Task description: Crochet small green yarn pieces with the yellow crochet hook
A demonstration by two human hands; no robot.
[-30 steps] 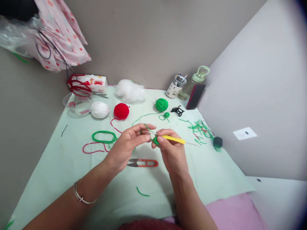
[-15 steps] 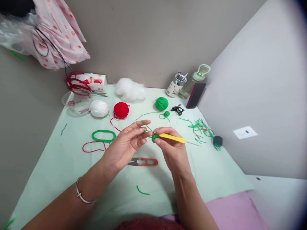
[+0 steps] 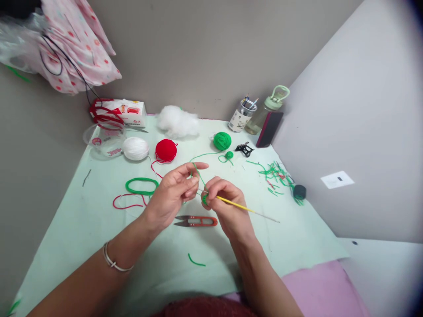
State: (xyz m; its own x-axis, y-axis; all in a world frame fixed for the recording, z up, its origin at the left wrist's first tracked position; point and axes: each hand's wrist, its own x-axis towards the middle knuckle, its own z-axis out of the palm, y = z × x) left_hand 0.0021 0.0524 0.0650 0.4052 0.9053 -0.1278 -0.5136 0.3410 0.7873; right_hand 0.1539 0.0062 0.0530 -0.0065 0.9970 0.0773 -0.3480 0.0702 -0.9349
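I start with the counter, draped in pale green cloth and set into a corner of grey walls. A pink spotted cloth hangs at the upper left.

Both hands hover over the middle of the counter, close together, fingertips almost meeting. The left hand is curled with thumb and fingers pinched. The right hand is closed in a pencil-like grip.

Along the far edge I make out a puff of white stuffing, a tissue box and a water bottle. In front of these lie a white yarn ball, a red yarn ball just beside it, and a green yarn ball further right.

Red thread snips lie flat on the cloth directly below the hands.

The right hand clamps a yellow crochet hook, whose thin grey end sticks out to the right, low over the cloth. The same fingers hold a small green crochet piece between the two hands. The left hand grips a green strand that runs over its forefinger down to that piece.
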